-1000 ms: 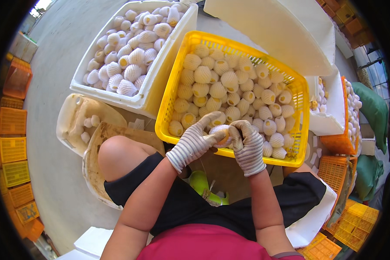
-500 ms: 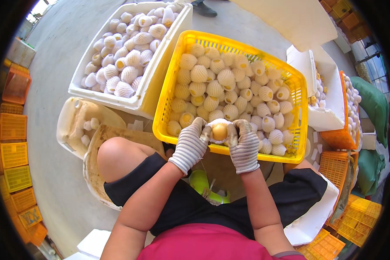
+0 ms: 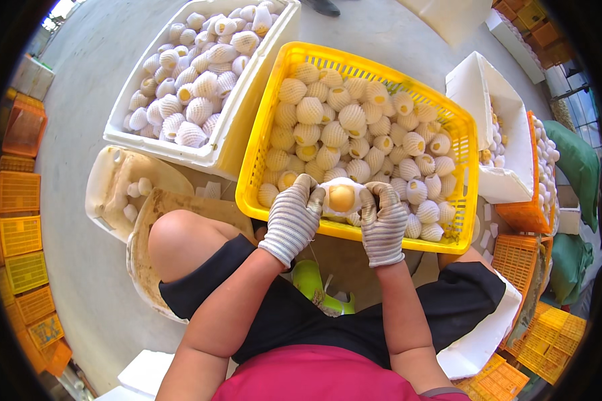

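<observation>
Between my two hands is a round yellow-brown fruit in a white foam net sleeve. The sleeve is spread, so the fruit's top shows bare in its opening. My left hand, in a striped knit glove, pinches the sleeve's left edge. On the opposite edge, my right hand, gloved alike, grips the foam with thumb and fingers. Both hands are over the near rim of a yellow plastic crate. Foam-sleeved fruits fill that crate, some with yellow skin showing.
A white foam box heaped with sleeved fruits stands at the far left. Left of my knee is a stained plastic container with a few sleeved pieces. Another foam box and an orange crate are at right. Crates line the left side.
My hands have drawn slightly apart, and the foam sleeve is stretched wider around the fruit. At the upper right, the large pale panel has swung away from the foam box.
</observation>
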`<state>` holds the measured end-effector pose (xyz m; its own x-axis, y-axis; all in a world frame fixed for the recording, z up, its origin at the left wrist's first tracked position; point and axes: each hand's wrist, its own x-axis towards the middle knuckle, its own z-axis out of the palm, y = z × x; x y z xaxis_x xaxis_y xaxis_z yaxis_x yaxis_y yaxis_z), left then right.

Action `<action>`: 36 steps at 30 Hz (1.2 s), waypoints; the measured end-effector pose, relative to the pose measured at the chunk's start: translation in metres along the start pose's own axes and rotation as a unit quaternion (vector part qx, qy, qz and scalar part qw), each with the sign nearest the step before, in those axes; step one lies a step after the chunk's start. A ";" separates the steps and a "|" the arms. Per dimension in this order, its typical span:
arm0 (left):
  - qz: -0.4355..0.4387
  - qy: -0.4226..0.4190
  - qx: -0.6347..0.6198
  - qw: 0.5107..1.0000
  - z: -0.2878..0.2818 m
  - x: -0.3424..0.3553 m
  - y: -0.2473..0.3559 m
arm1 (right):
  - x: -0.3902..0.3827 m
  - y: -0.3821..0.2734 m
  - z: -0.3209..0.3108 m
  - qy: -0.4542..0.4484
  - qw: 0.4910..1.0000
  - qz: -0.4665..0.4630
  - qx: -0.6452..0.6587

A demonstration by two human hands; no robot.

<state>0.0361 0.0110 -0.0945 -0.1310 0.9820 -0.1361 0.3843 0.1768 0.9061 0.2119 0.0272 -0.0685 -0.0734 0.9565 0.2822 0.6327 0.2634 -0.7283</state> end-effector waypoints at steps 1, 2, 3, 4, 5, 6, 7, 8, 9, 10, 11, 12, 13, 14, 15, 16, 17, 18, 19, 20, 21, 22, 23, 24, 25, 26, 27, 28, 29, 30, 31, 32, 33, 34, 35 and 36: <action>-0.049 -0.017 -0.032 0.998 -0.001 -0.001 0.003 | 0.000 -0.005 -0.001 -0.004 1.000 0.002 0.012; -0.096 -0.035 -0.063 0.993 -0.006 -0.001 0.015 | 0.002 -0.009 -0.002 -0.005 1.000 0.004 0.025; -0.143 -0.053 -0.093 0.984 -0.008 -0.001 0.022 | 0.002 -0.014 -0.002 -0.008 0.999 0.021 0.044; -0.152 -0.055 -0.097 0.982 -0.008 0.000 0.023 | 0.002 -0.018 -0.003 -0.011 0.997 0.038 0.063; -0.160 -0.055 -0.101 0.980 -0.008 0.000 0.024 | 0.001 -0.021 -0.003 -0.014 0.995 0.054 0.083; -0.168 -0.056 -0.105 0.979 -0.008 0.000 0.025 | 0.001 -0.021 -0.003 -0.014 0.995 0.047 0.085; -0.176 -0.061 -0.107 0.977 -0.009 0.001 0.026 | 0.000 -0.021 -0.002 -0.013 0.995 0.040 0.086; -0.183 -0.065 -0.110 0.975 -0.010 0.001 0.027 | 0.000 -0.021 -0.002 -0.014 0.996 0.033 0.088; -0.191 -0.069 -0.113 0.973 -0.011 0.001 0.029 | 0.000 -0.020 -0.002 -0.014 0.994 0.040 0.099; -0.192 -0.070 -0.129 0.970 -0.011 0.000 0.030 | -0.001 -0.020 -0.002 -0.015 0.993 0.048 0.111; -0.191 -0.070 -0.146 0.968 -0.012 0.000 0.033 | 0.000 -0.020 -0.002 -0.015 0.991 0.055 0.123; -0.191 -0.070 -0.162 0.966 -0.012 -0.001 0.034 | -0.001 -0.019 -0.003 -0.020 0.981 0.092 0.170; -0.180 -0.077 -0.216 0.957 -0.012 -0.002 0.034 | -0.001 -0.017 -0.003 -0.025 0.967 0.129 0.217; -0.168 -0.083 -0.269 0.945 -0.013 -0.003 0.034 | -0.001 -0.015 -0.004 -0.030 0.950 0.165 0.263; -0.155 -0.089 -0.322 0.930 -0.013 -0.003 0.033 | 0.000 -0.014 -0.004 -0.026 0.936 0.197 0.290; -0.142 -0.095 -0.373 0.912 -0.013 -0.003 0.033 | 0.001 -0.014 -0.004 -0.022 0.921 0.227 0.316; -0.150 -0.103 -0.433 0.883 -0.015 -0.003 0.034 | 0.002 -0.013 -0.003 -0.020 0.903 0.258 0.343; -0.157 -0.112 -0.491 0.850 -0.017 -0.003 0.035 | 0.002 -0.010 -0.003 -0.026 0.893 0.274 0.356; -0.163 -0.119 -0.546 0.813 -0.018 -0.004 0.035 | 0.002 -0.010 -0.003 -0.026 0.892 0.276 0.358; -0.165 -0.120 -0.572 0.794 -0.018 -0.004 0.031 | 0.003 -0.011 -0.002 -0.028 0.890 0.277 0.360; -0.165 -0.114 -0.531 0.823 -0.018 -0.004 0.027 | 0.003 -0.012 -0.001 -0.029 0.889 0.279 0.362; -0.165 -0.107 -0.488 0.850 -0.019 -0.004 0.026 | 0.002 -0.010 -0.001 -0.048 0.878 0.278 0.388; -0.164 -0.101 -0.444 0.875 -0.019 -0.003 0.025 | 0.004 -0.012 0.001 -0.048 0.861 0.291 0.414; -0.124 -0.076 -0.373 0.916 -0.019 -0.005 0.029 | 0.006 -0.015 0.003 -0.049 0.843 0.304 0.440; -0.124 -0.086 -0.364 0.919 -0.019 -0.004 0.028 | 0.007 -0.017 0.005 -0.050 0.825 0.317 0.466; -0.123 -0.096 -0.357 0.921 -0.019 -0.003 0.028 | 0.008 -0.013 0.006 -0.072 0.809 0.306 0.496; -0.123 -0.106 -0.349 0.923 -0.019 -0.002 0.026 | 0.008 -0.011 0.008 -0.075 0.803 0.304 0.507; -0.123 -0.152 -0.334 0.922 -0.021 0.000 0.025 | 0.008 -0.011 0.011 -0.078 0.797 0.302 0.517; -0.128 -0.164 -0.346 0.915 -0.022 -0.001 0.026 | 0.009 -0.012 0.012 -0.080 0.791 0.302 0.526; -0.133 -0.176 -0.358 0.907 -0.024 -0.003 0.028 | 0.007 -0.008 0.013 -0.099 0.778 0.293 0.547; -0.138 -0.189 -0.370 0.899 -0.024 -0.005 0.030 | 0.007 -0.007 0.015 -0.100 0.768 0.297 0.559; -0.111 -0.153 -0.399 0.897 -0.019 -0.004 0.029 | 0.008 -0.008 0.016 -0.102 0.758 0.300 0.571; -0.136 -0.151 -0.412 0.888 -0.021 -0.004 0.026 | 0.008 -0.009 0.017 -0.104 0.747 0.303 0.582; -0.162 -0.148 -0.423 0.879 -0.025 -0.003 0.024 | 0.008 -0.009 0.016 -0.137 0.763 0.294 0.559; -0.185 -0.144 -0.434 0.870 -0.030 -0.002 0.026 | 0.010 -0.010 0.015 -0.171 0.777 0.281 0.536; -0.194 -0.099 -0.346 0.913 -0.029 -0.001 0.026 | 0.012 -0.013 0.016 -0.204 0.790 0.268 0.512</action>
<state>0.0199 0.0127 -0.0597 0.0602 0.8592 -0.5081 -0.3342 0.4970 0.8009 0.1907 0.0373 -0.0657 -0.3812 0.8704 -0.3114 -0.2827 -0.4305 -0.8572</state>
